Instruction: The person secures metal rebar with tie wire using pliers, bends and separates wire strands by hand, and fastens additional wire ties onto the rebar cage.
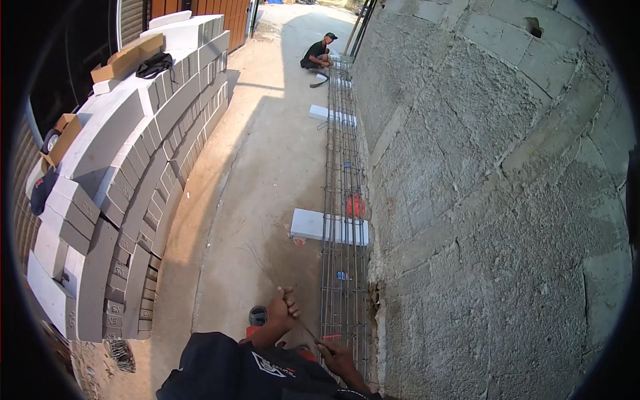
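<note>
My left hand [284, 307] is closed in a fist around a bundle of thin tie wires [265, 265], whose loose ends fan out up and to the left. Low beside the long rebar cage [341, 167], my right hand [339, 359] has its fingers closed. A thin, dark, straight piece runs between the two hands; whether it is wire or a tool I cannot tell. Steel bars tied with stirrups form the cage, which lies along the wall. A white block [308, 225] supports it, with another block [320, 113] farther along.
Stacked light blocks [143, 133] line the left side, with open cardboard boxes [130, 57] on top. A rough block wall [480, 200] rises close on the right. At the cage's far end a person [315, 53] squats. A red object [356, 206] lies by the cage.
</note>
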The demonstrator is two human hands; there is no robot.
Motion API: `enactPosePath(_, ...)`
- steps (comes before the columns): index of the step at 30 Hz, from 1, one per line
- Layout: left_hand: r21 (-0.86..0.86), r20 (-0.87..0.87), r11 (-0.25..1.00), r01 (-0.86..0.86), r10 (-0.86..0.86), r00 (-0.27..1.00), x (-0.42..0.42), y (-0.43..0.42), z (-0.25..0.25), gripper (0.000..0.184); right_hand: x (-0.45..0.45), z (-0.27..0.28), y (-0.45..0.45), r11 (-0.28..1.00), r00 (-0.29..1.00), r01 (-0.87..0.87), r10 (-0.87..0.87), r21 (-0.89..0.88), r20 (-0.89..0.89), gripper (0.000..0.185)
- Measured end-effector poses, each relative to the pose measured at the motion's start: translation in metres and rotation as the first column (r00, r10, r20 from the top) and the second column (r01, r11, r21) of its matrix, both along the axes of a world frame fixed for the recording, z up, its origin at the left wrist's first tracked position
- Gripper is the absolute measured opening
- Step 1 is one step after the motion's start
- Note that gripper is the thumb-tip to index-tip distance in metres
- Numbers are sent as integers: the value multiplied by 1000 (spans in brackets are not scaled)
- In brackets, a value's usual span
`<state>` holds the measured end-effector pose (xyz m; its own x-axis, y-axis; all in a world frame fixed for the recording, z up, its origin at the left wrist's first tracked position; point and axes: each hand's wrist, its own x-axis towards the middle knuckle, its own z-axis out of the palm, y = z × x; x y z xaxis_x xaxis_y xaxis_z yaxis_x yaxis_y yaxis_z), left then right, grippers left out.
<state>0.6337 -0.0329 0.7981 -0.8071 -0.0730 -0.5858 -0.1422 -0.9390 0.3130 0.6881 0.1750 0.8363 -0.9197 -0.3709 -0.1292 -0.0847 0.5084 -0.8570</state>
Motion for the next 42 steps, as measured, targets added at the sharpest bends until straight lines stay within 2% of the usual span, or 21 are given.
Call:
enactPosePath(1,26,15,998,-61,61,998,-7,-6,-3,32,7,-2,-1,1000,999,-4,4,-7,-34,23)
enactPosePath(4,-145,165,965,-221,243,956,-18,-9,14,35,15,-11,0,999,997,38,-40,31,63,25)
enactPosePath(9,-444,31,837,-320,371,928,-11,-8,21,37,12,-7,-15,985,996,-62,52,161,66,26)
enactPosePath(11,-459,48,824,-332,397,917,2,-19,24,36,0,25,-37,999,966,-28,16,45,258,24)
enactPosePath(12,-451,-24,806,-383,418,908,-18,-31,24,36,1,12,-43,999,977,-28,18,45,210,23)
enactPosePath(14,-456,-12,752,-477,531,847,-36,-56,10,33,-3,-27,-54,998,998,-33,30,46,49,23)
enactPosePath(17,-468,21,745,-475,547,837,-73,-116,-12,32,-27,-37,-87,997,982,-29,13,78,189,24)
enactPosePath(19,-503,40,752,-427,513,857,-95,-160,-14,32,-46,-24,-126,999,948,7,-24,53,317,25)
enactPosePath(21,-551,72,742,-382,498,864,-131,-215,-28,33,-62,-40,-169,995,958,89,-99,50,268,25)
enactPosePath(23,-593,121,729,-341,499,858,-169,-256,-65,33,-78,-49,-190,991,965,127,-135,50,224,25)
enactPosePath(26,-599,184,778,-189,364,913,-224,-319,-107,35,-90,-82,-212,976,951,218,-217,18,221,25)
enactPosePath(28,-657,185,752,63,79,980,-247,-337,-123,40,-75,-107,-225,946,913,324,-315,9,259,23)
enactPosePath(29,-690,250,684,235,-80,965,-248,-343,-135,46,-71,-110,-234,926,889,377,-364,7,279,23)
enactPosePath(30,-661,326,661,355,-173,929,-246,-345,-145,52,-81,-99,-243,919,885,393,-384,17,264,26)
enactPosePath(31,-559,417,694,453,-236,877,-240,-347,-162,53,-96,-87,-249,917,889,399,-393,22,236,30)
enactPosePath(32,-478,498,662,577,-338,799,-226,-351,-183,54,-106,-79,-255,880,834,452,-474,142,283,29)
enactPosePath(34,-420,548,640,644,-387,742,-184,-353,-230,47,-129,-74,-268,775,703,513,-626,369,337,27)
enactPosePath(38,-336,731,459,823,-423,535,-126,-350,-240,41,-195,-81,-264,831,834,517,-543,205,99,23)
enactPosePath(39,-326,757,463,824,-394,521,-111,-348,-263,40,-218,-82,-264,852,859,485,-506,198,75,22)
enactPosePath(41,-359,747,358,862,-443,496,-106,-353,-258,40,-272,-65,-278,924,929,368,-370,102,-2,17)
enactPosePath(42,-357,740,407,841,-426,520,-111,-352,-241,40,-297,-64,-284,952,953,288,-275,105,-124,15)
